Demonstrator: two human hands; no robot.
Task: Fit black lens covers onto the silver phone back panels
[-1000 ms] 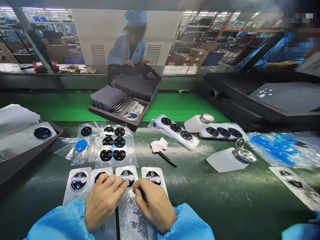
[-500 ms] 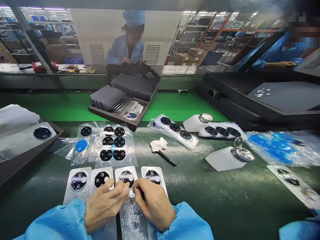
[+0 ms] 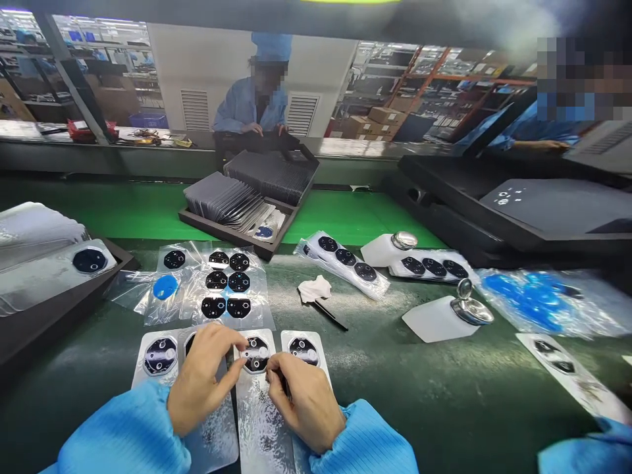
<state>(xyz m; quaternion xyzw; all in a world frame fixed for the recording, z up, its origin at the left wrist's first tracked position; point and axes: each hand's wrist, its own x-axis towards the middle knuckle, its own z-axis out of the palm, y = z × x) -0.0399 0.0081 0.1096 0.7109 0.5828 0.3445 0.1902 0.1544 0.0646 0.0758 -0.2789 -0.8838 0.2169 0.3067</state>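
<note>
Several silver phone back covers lie side by side at the near edge of the bench, each with a dark octagonal camera ring. My left hand (image 3: 202, 382) rests over the second cover (image 3: 212, 428), thumb and forefinger pinching a small white film tab (image 3: 255, 353) at the camera ring of the third cover (image 3: 259, 408). My right hand (image 3: 301, 398) lies on the third and fourth covers (image 3: 303, 349), fingers curled shut around a thin dark tool. The first cover (image 3: 158, 359) lies uncovered at the left.
Clear sheets of black lens stickers (image 3: 227, 289) lie just beyond the covers, with a white wipe (image 3: 315, 288) and dark stick (image 3: 330, 316). Two white dispenser bottles (image 3: 444, 316) lie to the right. A black tray of covers (image 3: 49, 263) sits left. Other people work across the green belt (image 3: 345, 217).
My left hand has shifted up and left over the second cover, and a white film tab now shows between its thumb and forefinger. The right hand has barely moved.
</note>
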